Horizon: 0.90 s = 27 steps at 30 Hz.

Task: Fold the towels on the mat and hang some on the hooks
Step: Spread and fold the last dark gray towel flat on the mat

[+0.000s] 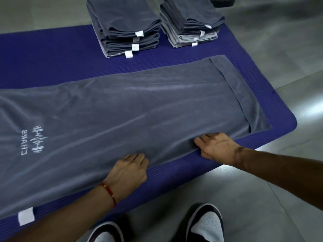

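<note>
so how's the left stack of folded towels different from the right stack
The left stack is wider and all dark grey; the right stack is narrower, with paler grey towels low in the pile. The left stack's white tags run down its front middle; the right stack's sit toward its right. Both rest at the far edge of the blue mat.

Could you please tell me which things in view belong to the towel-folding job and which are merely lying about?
Belongs to the job:
spread grey towel
blue mat
two stacks of folded towels
left hand and right hand, both at the towel's near edge

Merely there:
dark object at the top edge, unclear
</note>
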Each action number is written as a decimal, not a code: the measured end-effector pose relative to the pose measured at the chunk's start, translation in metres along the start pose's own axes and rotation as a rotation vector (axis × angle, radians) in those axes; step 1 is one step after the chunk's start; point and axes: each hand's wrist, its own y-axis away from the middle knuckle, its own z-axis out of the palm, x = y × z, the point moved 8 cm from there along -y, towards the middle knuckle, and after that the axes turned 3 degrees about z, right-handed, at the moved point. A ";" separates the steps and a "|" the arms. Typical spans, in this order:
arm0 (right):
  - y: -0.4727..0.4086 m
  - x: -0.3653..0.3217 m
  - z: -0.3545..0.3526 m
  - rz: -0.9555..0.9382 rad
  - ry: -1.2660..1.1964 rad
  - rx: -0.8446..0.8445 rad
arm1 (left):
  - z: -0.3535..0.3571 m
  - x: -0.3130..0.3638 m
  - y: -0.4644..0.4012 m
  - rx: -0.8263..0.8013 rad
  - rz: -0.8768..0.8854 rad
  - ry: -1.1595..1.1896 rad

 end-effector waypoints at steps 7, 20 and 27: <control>0.005 0.006 0.002 0.072 0.040 0.044 | -0.002 0.005 0.011 0.092 0.021 -0.019; 0.130 0.154 0.033 1.132 -0.318 -0.144 | -0.003 -0.020 -0.072 0.085 0.184 0.037; 0.191 0.193 0.116 2.080 -0.893 0.075 | 0.023 -0.062 -0.157 -0.185 0.086 -0.063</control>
